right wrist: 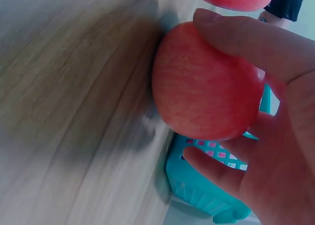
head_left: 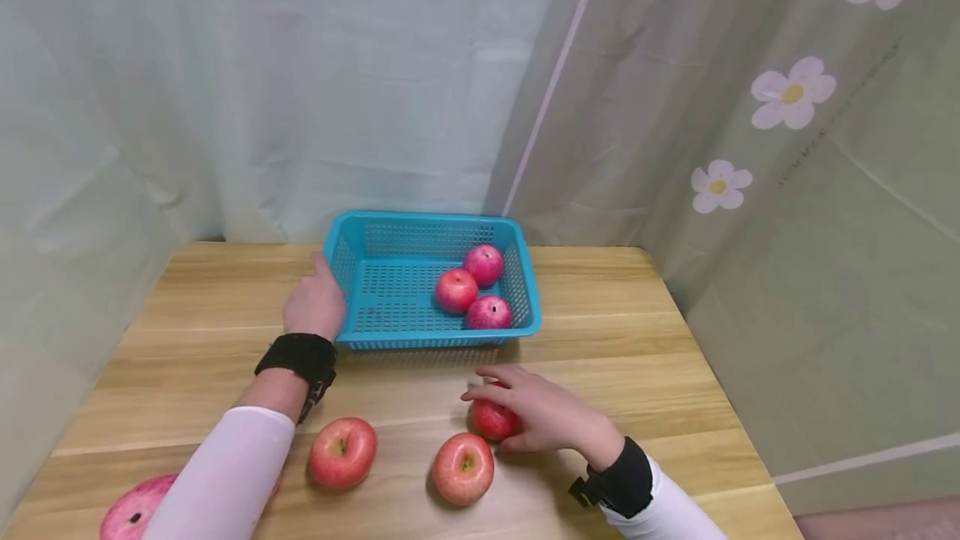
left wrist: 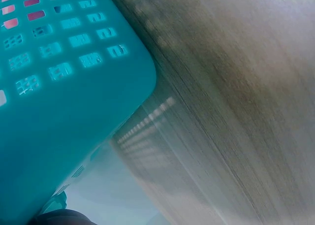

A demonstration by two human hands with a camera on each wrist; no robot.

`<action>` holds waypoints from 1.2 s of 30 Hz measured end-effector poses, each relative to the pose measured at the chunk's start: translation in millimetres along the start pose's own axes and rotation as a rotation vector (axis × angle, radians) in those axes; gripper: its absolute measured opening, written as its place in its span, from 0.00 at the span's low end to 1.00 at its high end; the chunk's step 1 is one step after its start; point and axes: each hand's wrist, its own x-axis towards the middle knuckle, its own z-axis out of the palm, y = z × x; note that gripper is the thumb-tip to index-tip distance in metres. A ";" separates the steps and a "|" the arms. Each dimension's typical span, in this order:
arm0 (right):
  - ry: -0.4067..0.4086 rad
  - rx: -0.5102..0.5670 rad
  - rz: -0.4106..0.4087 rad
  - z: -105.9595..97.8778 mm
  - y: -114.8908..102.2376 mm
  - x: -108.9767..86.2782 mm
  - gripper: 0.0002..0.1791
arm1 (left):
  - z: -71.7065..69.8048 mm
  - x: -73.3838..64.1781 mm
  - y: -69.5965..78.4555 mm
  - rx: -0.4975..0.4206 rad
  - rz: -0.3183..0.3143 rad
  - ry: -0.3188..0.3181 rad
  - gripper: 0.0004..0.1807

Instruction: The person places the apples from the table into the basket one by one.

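Note:
My right hand [head_left: 551, 411] curls round a red apple [head_left: 493, 419] on the table, thumb on the near side and fingers on the far side. The right wrist view shows this apple [right wrist: 206, 82] between thumb and fingers, close to the wood. At the left end of a blue plastic basket [head_left: 427, 338], my left hand [head_left: 315, 307] holds the rim, index finger pointing away; its other fingertips are hidden. Three apples [head_left: 457, 290] lie in the basket's right part. The left wrist view has the basket's perforated wall [left wrist: 78, 87] up close.
Another red apple [head_left: 462, 469] sits just left of the right hand. Further left is one more apple [head_left: 342, 452], and a pinkish apple [head_left: 135, 511] is partly covered by the left sleeve [head_left: 225, 473]. A curtain [head_left: 375, 90] hangs behind the wooden table [head_left: 615, 307].

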 end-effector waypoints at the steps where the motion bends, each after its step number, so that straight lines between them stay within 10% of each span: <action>1: -0.002 -0.004 0.002 0.6 -0.1 0.8 0.47 | -0.4 0.4 0.1 0.002 0.003 0.005 0.39; 36: -0.019 0.049 0.033 7.0 -1.3 7.6 0.39 | -0.1 -1.8 -1.2 -0.007 -0.004 0.001 0.38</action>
